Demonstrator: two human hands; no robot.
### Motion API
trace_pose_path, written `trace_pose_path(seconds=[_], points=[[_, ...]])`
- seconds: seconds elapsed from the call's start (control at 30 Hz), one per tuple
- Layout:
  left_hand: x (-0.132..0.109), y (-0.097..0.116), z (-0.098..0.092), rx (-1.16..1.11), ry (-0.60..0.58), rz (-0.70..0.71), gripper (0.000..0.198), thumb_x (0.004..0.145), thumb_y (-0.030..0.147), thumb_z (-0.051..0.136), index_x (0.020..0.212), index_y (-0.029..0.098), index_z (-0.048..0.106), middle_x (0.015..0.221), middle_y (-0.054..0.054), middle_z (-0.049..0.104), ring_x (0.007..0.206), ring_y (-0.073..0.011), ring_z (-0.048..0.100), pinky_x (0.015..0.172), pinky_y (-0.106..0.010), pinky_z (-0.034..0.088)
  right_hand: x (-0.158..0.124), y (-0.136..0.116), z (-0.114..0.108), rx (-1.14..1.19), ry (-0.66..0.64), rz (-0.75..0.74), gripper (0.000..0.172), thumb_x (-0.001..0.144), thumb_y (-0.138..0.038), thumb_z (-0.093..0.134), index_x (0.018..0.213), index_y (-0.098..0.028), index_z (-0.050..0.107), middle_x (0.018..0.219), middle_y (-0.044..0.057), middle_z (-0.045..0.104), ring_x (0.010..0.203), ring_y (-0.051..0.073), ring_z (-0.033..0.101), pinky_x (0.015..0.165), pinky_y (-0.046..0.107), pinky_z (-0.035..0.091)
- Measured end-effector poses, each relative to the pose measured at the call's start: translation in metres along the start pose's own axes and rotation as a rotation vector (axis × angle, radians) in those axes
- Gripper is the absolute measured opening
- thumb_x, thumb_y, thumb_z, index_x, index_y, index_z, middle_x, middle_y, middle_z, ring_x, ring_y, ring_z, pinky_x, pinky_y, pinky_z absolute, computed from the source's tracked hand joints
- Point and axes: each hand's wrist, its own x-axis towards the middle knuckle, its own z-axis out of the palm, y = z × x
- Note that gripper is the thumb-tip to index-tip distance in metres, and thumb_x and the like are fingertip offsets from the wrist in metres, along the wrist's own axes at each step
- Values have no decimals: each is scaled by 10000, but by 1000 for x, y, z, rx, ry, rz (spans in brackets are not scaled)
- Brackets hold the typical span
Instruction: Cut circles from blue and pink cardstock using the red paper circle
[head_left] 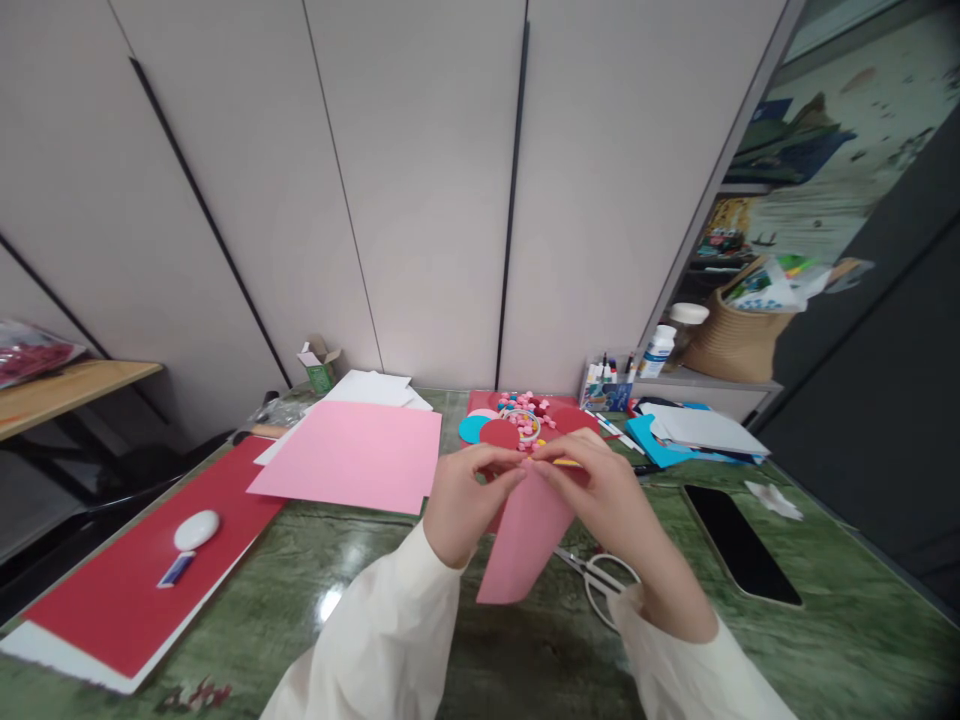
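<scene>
My green table (pixel 367 590) gives me bare room towards its near edge, so I'd best keep the handling there. The red sheet (pixel 150 560) lies along the left edge, and the big pink sheet (pixel 360 455) is left of centre, nearer the far edge; I should keep my sleeves off both. The smaller pink piece (pixel 525 545) is what I'm working on, held up mid-table, its loose end hanging towards the near edge. My left hand (pixel 489 475) and right hand (pixel 559 470) are both pinched on its top, thumbs against fingertips, nearly meeting. I can't tell whether the paper is creased or rolled there. I'd press lightly and evenly from both sides, keep the edges level, and let the tail hang freely so it doesn't buckle. The scissors (pixel 588 568) sit below my right wrist, so that forearm wants to stay lifted. The little beads (pixel 525 405) by the far edge could scatter if a knuckle strayed into them
</scene>
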Motion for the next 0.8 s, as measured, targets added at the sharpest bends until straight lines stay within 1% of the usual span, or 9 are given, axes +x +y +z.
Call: trace_pose_path(seconds=[0.1,0.17,0.3,0.47,0.63,0.8], points=[[-1,2,0,-19,-20,-10,246,708,268,646,946,208,666,771,-29,696,688,-146,615,685,-250,486,0,-3,2,32,23,-16,51,810,-229,563,806,-220,612,802,26,615,823,197,525,707,306,402],[-1,2,0,-27,-27,-9,282,707,254,648,986,212,648,767,-27,696,695,-146,622,697,-251,490,0,-4,2,46,31,-27,46,809,-211,564,797,-218,608,795,26,608,819,194,522,705,302,404],[-2,1,0,-10,-10,4,251,698,253,657,946,208,662,763,-25,695,702,-145,626,697,-245,492,0,-6,1,36,18,-29,52,819,-212,548,798,-218,596,807,28,599,828,196,513,712,308,399],[-2,2,0,23,1,26,203,694,233,657,893,195,678,754,-21,695,679,-137,618,686,-238,491,0,-5,1,28,-35,-24,53,841,-202,510,821,-215,558,837,22,587,834,188,507,725,309,389],[-3,4,0,34,-2,35,131,699,232,649,815,185,686,768,-23,696,675,-141,612,661,-237,488,0,-4,1,12,-78,7,71,853,-199,482,803,-211,531,811,19,575,798,184,505,694,298,383],[-3,3,0,55,0,33,91,700,247,649,764,197,689,743,-11,695,671,-139,607,663,-237,477,1,-5,1,3,-94,2,78,854,-194,472,797,-210,521,801,17,573,788,180,508,692,293,376]])
